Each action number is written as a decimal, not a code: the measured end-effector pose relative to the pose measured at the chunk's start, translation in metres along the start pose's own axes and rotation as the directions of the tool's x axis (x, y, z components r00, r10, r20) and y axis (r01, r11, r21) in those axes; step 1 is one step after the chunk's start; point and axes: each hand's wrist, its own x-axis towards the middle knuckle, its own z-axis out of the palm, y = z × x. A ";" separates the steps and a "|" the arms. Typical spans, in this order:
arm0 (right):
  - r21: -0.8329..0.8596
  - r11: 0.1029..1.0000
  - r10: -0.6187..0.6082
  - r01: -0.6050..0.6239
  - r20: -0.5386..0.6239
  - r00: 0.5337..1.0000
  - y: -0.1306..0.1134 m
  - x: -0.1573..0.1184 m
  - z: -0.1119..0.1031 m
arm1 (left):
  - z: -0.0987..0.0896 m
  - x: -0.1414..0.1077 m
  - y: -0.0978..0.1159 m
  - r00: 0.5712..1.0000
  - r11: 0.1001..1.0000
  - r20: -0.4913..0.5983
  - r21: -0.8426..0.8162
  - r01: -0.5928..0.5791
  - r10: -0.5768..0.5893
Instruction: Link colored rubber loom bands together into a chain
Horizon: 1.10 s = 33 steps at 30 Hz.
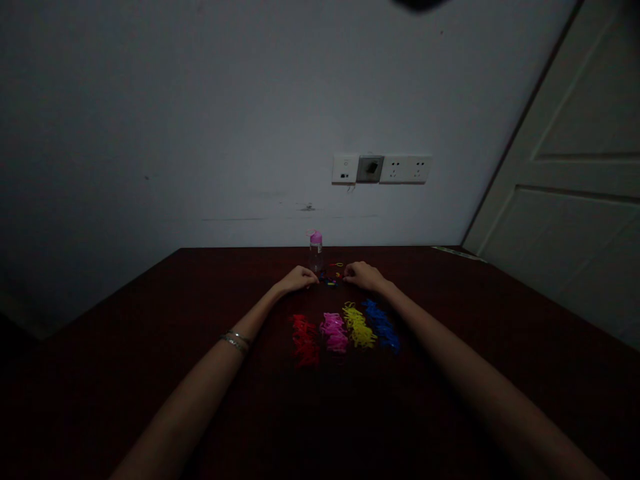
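My left hand (299,278) rests on the far part of the table, fingers pinched together at the left edge of a small scatter of mixed-colour bands (331,283). Facing it from the right, my right hand (363,275) is curled closed beside the same scatter. Whatever lies between the fingertips of either hand is too small and dark to name. Nearer to me are separate piles of thin elastic-looking bands: red (305,341), pink (334,333), yellow (359,327) and blue (381,325).
A clear bottle with a pink cap (316,248) stands just behind the scatter, close to both hands. The dark reddish table (150,373) meets a pale wall with sockets and switches (381,169). To the right is a panelled door (575,220).
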 end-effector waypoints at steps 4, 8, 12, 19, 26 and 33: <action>-0.111 0.994 -0.009 0.008 -0.008 1.000 -0.003 -0.002 -0.001 | 0.000 0.000 0.000 1.000 1.000 0.003 0.014 -0.010 0.010; -0.151 0.989 0.003 -0.006 -0.015 1.000 -0.004 -0.004 -0.001 | 0.000 -0.001 0.001 1.000 1.000 -0.003 0.013 -0.002 0.002; -0.159 0.987 0.011 -0.014 -0.022 1.000 -0.002 -0.005 -0.001 | 0.001 -0.002 0.003 1.000 1.000 -0.013 0.000 0.008 -0.008; -0.174 0.985 -0.001 -0.002 -0.017 1.000 -0.002 -0.004 0.001 | 0.001 -0.001 0.001 1.000 1.000 -0.015 0.009 -0.004 0.004; -0.183 0.983 -0.035 0.021 -0.072 0.997 0.004 -0.006 0.005 | 0.000 0.000 -0.001 1.000 1.000 -0.013 0.008 -0.003 0.003; 0.082 0.996 -0.029 0.035 -0.078 0.997 0.039 -0.020 -0.017 | 0.000 0.004 -0.008 0.999 1.000 -0.034 -0.015 -0.008 0.007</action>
